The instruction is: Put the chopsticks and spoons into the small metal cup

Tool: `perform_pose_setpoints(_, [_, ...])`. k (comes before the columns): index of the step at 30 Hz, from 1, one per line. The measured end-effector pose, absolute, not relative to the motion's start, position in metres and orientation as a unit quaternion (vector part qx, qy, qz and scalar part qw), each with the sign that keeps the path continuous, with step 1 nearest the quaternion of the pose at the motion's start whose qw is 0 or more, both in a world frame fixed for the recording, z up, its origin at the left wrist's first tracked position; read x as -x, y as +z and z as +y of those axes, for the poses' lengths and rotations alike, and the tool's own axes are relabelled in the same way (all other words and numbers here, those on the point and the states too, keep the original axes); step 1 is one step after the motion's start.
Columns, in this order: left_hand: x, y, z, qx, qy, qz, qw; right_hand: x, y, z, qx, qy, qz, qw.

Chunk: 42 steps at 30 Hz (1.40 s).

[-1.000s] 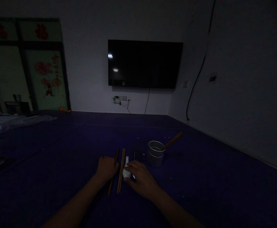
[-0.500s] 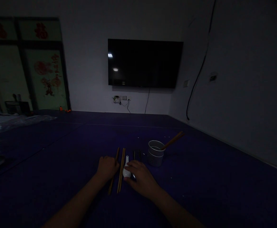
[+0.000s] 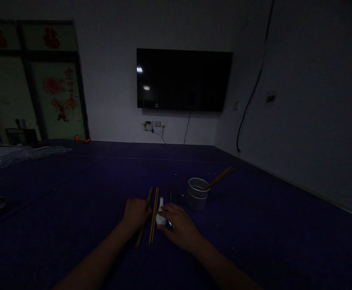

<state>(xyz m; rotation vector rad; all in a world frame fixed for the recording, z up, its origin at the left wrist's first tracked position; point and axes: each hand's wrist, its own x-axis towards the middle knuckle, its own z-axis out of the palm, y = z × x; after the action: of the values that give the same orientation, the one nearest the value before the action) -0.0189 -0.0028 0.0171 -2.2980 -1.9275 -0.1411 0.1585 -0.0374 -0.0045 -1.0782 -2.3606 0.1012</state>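
Observation:
My left hand (image 3: pixel 136 213) is closed around a pair of wooden chopsticks (image 3: pixel 140 237) lying on the purple surface. A second wooden pair of chopsticks (image 3: pixel 153 217) lies alongside, just to the right. My right hand (image 3: pixel 178 224) has its thumb and fingertips at the bowl of a white spoon (image 3: pixel 160 217), whose handle points away from me. Two dark handles (image 3: pixel 170 196) stick out beyond the right hand. Below them a shiny metal part (image 3: pixel 170 223) shows beside the fingers; the rest is hidden under that hand.
A grey metal cup (image 3: pixel 197 200) stands right of my right hand, with wooden chopsticks (image 3: pixel 221 177) leaning out of it. Small white specks dot the purple surface (image 3: pixel 103 185). Clear plastic wrapping (image 3: pixel 27 155) lies far left. A television (image 3: pixel 184 80) hangs on the far wall.
The chopsticks in my left hand have shifted slightly: their near ends moved a little left, and both sticks now show at the far end. My right hand has barely moved.

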Motion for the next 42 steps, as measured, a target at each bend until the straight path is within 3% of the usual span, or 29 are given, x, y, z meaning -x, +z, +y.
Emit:
perform_pose_setpoints(17, [0.0211,0.0191,-0.0016,0.757,-0.042,-0.652,0.029,-0.159,-0.0043,-0.0384,0.4,0.029,-0.877,0.266])
perform_pose_setpoints(42, [0.0178,0.0202,-0.0066,0.749,-0.051,-0.658,0.053,-0.1595,-0.0047,-0.0375,0.397,0.04,-0.876,0.273])
